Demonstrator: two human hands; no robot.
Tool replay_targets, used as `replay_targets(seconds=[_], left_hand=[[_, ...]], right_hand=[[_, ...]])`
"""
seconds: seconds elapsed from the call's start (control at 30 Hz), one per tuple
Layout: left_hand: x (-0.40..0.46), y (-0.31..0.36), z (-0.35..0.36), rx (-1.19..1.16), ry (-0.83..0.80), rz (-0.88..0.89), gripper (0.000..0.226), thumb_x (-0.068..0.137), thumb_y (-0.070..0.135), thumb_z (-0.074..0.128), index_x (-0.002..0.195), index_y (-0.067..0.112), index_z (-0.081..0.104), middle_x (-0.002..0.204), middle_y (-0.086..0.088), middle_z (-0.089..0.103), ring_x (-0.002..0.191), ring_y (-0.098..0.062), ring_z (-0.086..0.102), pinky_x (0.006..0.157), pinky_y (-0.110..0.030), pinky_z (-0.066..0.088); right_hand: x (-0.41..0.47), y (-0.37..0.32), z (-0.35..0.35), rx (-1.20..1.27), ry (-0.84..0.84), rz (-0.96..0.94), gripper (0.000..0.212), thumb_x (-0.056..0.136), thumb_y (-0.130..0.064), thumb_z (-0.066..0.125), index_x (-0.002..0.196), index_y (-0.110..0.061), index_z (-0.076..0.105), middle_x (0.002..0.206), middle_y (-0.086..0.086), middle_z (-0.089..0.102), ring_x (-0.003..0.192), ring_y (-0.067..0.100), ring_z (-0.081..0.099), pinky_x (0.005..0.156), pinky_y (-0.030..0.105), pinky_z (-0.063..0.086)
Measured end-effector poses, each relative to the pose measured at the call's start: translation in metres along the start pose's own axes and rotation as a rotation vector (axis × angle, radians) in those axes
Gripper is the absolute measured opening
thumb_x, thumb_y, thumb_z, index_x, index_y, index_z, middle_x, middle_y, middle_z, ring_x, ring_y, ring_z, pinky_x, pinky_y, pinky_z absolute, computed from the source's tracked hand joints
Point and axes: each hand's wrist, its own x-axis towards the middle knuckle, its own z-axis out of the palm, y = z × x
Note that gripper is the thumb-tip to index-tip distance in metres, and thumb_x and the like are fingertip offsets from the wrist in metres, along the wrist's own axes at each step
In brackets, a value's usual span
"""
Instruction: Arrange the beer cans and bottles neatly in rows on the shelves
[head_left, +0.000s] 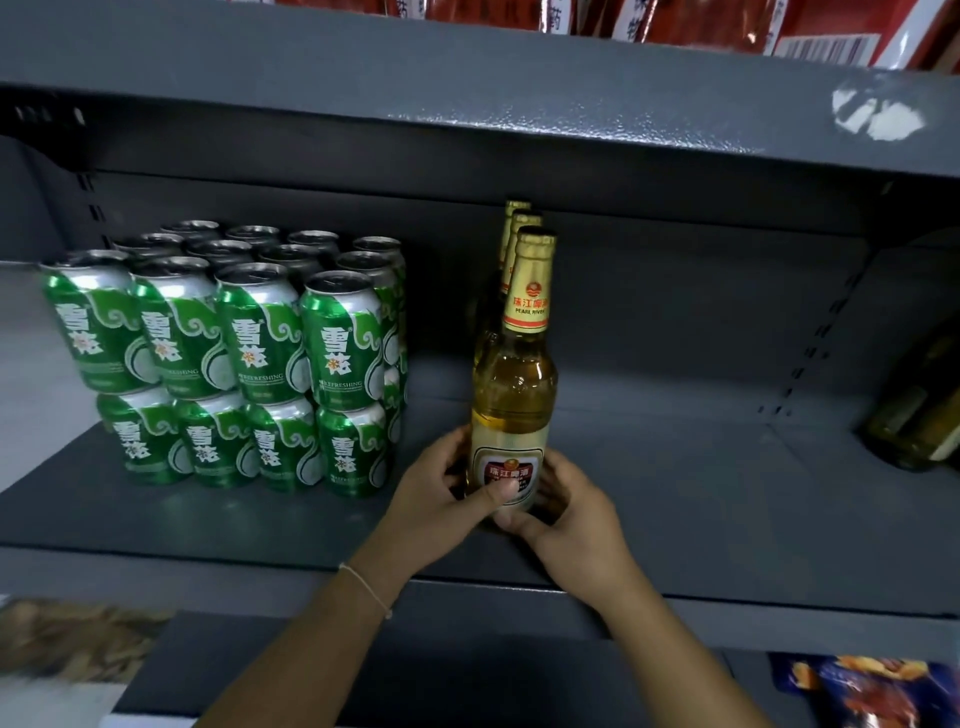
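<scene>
at centre frame on the grey metal shelf (675, 493), i'd keep my left hand (436, 499) and right hand (566, 514) clasped round the clear gold-capped beer bottle (514, 384), turning its label forward, square behind-to-front with the bottles behind.

We are in a shop, at a retail shelving unit. Grey metal shelves (675, 499) hang on slotted uprights (815, 343). Green Snow beer cans (223, 358) stand stacked two tiers high toward the shelf's left end, Pearl River beer bottles (514, 374) file back from its front edge, and red packets (675, 21), one seemingly barcoded, fill the shelf above.
</scene>
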Motion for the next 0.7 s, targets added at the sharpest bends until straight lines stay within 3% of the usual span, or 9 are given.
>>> replay_targets(seconds=[0.17,0.33,0.47,0.57,0.7], left_hand=[[0.0,-0.004,0.0,-0.001,0.013,0.018,0.051,0.076,0.023,0.081,0.111,0.044,0.05,0.109,0.019,0.066,0.1,0.008,0.062,0.078,-0.007,0.047],[0.001,-0.008,0.0,0.033,0.002,0.053,0.051,0.078,0.027,0.079,0.114,0.047,0.049,0.109,0.015,0.069,0.102,0.001,0.065,0.085,-0.018,0.052],[0.001,-0.008,0.0,0.044,-0.009,0.064,0.05,0.078,0.034,0.078,0.115,0.048,0.047,0.109,0.02,0.067,0.102,0.004,0.064,0.085,-0.014,0.05],[0.002,-0.011,0.0,0.046,-0.014,0.067,0.052,0.072,0.049,0.073,0.117,0.049,0.047,0.111,0.02,0.067,0.104,0.001,0.064,0.09,-0.023,0.052],[0.002,-0.012,0.0,0.057,-0.016,0.086,0.048,0.076,0.042,0.071,0.117,0.048,0.047,0.113,0.016,0.068,0.106,-0.002,0.064,0.095,-0.033,0.053]], right_hand=[[0.001,0.002,0.002,0.0,-0.021,-0.004,0.069,0.075,-0.007,0.083,0.135,-0.024,0.053,0.12,-0.017,0.068,0.115,-0.002,0.061,0.103,0.025,0.049],[0.001,0.004,0.002,0.013,-0.027,0.007,0.068,0.076,-0.007,0.083,0.136,-0.021,0.053,0.122,-0.014,0.068,0.116,0.0,0.061,0.104,0.028,0.049],[0.001,0.005,0.001,0.025,-0.023,0.014,0.067,0.076,-0.006,0.082,0.136,-0.021,0.054,0.121,-0.015,0.068,0.115,0.0,0.062,0.103,0.027,0.049],[0.001,0.005,0.002,0.02,-0.017,0.016,0.068,0.076,-0.005,0.082,0.136,-0.018,0.054,0.122,-0.012,0.069,0.115,0.002,0.062,0.103,0.028,0.049],[0.001,0.005,0.003,0.015,0.009,0.01,0.067,0.074,-0.002,0.083,0.133,-0.016,0.056,0.12,-0.01,0.07,0.113,0.003,0.064,0.102,0.028,0.05]])
